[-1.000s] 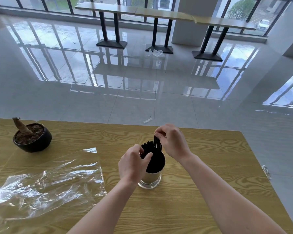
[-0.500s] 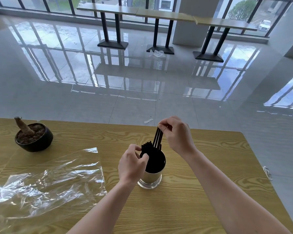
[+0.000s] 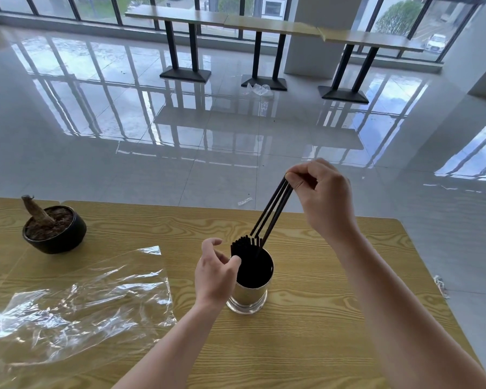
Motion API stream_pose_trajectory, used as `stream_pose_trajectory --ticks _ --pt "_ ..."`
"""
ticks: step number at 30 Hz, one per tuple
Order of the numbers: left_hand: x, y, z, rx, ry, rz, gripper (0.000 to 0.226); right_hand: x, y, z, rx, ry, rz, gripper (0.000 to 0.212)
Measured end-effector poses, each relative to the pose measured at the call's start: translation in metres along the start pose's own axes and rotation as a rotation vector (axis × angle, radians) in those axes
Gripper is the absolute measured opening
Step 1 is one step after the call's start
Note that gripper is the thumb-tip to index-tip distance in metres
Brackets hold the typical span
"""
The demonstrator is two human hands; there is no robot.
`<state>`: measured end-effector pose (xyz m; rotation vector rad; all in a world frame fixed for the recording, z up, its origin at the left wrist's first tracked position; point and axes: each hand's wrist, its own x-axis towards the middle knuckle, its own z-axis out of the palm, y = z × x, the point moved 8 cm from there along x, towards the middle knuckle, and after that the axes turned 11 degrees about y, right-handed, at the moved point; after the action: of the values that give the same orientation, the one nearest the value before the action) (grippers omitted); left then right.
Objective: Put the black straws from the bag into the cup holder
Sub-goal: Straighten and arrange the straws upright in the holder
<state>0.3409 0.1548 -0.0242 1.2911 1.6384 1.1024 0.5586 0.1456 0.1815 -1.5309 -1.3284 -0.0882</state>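
Note:
A shiny metal cup holder (image 3: 249, 294) stands on the wooden table (image 3: 320, 318). A bundle of black straws (image 3: 243, 245) leans against its left inner side. My left hand (image 3: 215, 272) rests on the holder's left rim, thumb and fingers pressed around that bundle. My right hand (image 3: 324, 200) is raised above and to the right, pinching the top ends of three black straws (image 3: 272, 210). These slant down to the left, and their lower ends are still in the holder. The clear plastic bag (image 3: 79, 307) lies flat at left and looks empty.
A black bowl-shaped pot (image 3: 55, 231) with soil and a brown stump sits at the table's far left. The table's right edge runs close past my right forearm. Beyond is a glossy tiled floor, with high tables by the windows.
My right hand has risen and moved right, drawing three straws up out of the bundle until they slant well above the holder. My left hand has stayed on the rim.

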Motion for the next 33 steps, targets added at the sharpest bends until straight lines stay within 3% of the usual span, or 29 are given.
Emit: stream_pose_trajectory --ticks 2,5,7,9,11,13,14,16,20,23,25,27,30,33 --pt "-0.003 0.008 -0.01 -0.034 0.079 0.047 0.037 0.004 0.003 -0.011 0.032 0.048 0.026 0.005" --pt "-0.024 0.04 -0.025 -0.082 0.192 0.374 0.013 0.002 0.011 -0.023 0.104 0.132 0.087 0.006" --pt "-0.047 0.062 -0.012 -0.129 0.027 0.522 0.014 -0.002 0.015 -0.03 0.184 0.203 0.125 0.007" --pt "-0.065 0.073 0.019 -0.21 -0.321 0.328 0.032 -0.007 0.014 -0.034 0.245 0.274 0.139 0.008" --pt "-0.078 0.077 0.053 -0.489 -0.632 -0.186 0.084 -0.017 0.015 -0.036 0.297 0.332 0.17 0.011" --pt "-0.08 0.095 0.074 -0.92 -0.731 -0.568 0.107 -0.035 0.02 -0.034 0.341 0.367 0.228 0.01" --pt "-0.074 0.106 0.076 -1.076 -0.698 -0.644 0.108 -0.046 0.022 -0.032 0.343 0.373 0.248 0.008" --pt "-0.057 0.116 0.076 -1.245 -0.566 -0.712 0.085 -0.067 0.028 -0.029 0.354 0.379 0.287 0.008" --pt "-0.041 0.111 0.076 -1.2 -0.399 -0.765 0.027 -0.107 0.049 -0.027 0.429 0.419 0.447 0.013" --pt "-0.033 0.108 0.07 -1.085 -0.326 -0.687 0.02 -0.129 0.067 -0.017 0.551 0.388 0.633 0.015" --pt "-0.022 0.109 0.058 -0.971 -0.281 -0.515 0.025 -0.135 0.077 -0.004 0.65 0.264 0.774 0.013" --pt "-0.011 0.115 0.045 -0.788 -0.302 -0.264 0.031 -0.134 0.082 0.007 0.592 0.085 0.825 0.011" --pt "-0.003 0.117 0.034 -0.495 -0.34 0.042 0.042 -0.113 0.074 0.007 0.319 -0.064 0.648 0.022" --pt "-0.005 0.11 0.037 -0.198 -0.397 0.195 0.047 -0.08 0.037 0.014 0.292 -0.179 0.384 0.039"
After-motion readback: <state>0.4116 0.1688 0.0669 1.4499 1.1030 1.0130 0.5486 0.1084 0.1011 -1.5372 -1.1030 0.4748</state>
